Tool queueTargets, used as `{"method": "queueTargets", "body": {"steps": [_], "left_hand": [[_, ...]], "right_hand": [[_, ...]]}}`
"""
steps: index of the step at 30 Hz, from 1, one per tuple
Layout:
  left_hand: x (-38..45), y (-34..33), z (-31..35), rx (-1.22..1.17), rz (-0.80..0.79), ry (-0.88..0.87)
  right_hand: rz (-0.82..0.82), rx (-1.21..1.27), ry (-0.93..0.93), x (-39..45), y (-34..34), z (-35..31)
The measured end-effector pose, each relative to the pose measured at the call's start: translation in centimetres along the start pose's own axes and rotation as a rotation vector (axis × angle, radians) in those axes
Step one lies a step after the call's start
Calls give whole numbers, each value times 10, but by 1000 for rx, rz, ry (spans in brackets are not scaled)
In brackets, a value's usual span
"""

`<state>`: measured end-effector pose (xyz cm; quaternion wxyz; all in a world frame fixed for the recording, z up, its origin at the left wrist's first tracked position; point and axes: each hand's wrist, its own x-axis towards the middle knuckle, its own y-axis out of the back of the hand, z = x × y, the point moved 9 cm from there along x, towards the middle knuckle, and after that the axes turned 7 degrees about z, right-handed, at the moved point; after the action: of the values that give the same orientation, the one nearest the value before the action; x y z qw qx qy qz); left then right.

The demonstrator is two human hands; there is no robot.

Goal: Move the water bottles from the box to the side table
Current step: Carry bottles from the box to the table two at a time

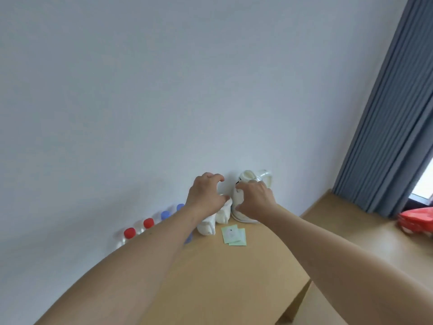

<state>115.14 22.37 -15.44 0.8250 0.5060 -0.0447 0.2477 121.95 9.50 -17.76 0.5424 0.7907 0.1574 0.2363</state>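
Several clear water bottles stand in a row against the white wall on the wooden side table (234, 273): two with red caps (129, 232) (148, 223) and two with blue caps (165, 214) (180, 206). A bit of another blue piece (188, 238) shows under my left forearm. My left hand (206, 195) hovers over two white cups (223, 212), its fingers arched apart and holding nothing. My right hand (255, 200) curls its fingers and thumb against the side of a white kettle (248, 177). The box is out of view.
Green paper sachets (234, 235) lie on the table in front of the cups. A lower wooden ledge (339, 221) runs to the right, with a red packet (417, 221) on it. A grey curtain (393, 113) hangs at the right beside a window.
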Motion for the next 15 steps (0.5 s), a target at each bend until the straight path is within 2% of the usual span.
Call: {"method": "queueTargets", "body": {"steps": [8, 15], "left_hand": [[-7, -89, 178, 34, -129, -250], [-46, -191, 361, -57, -228, -362]], "right_hand": [[98, -65, -243, -74, 82, 164], [150, -134, -436, -174, 160, 339]]}}
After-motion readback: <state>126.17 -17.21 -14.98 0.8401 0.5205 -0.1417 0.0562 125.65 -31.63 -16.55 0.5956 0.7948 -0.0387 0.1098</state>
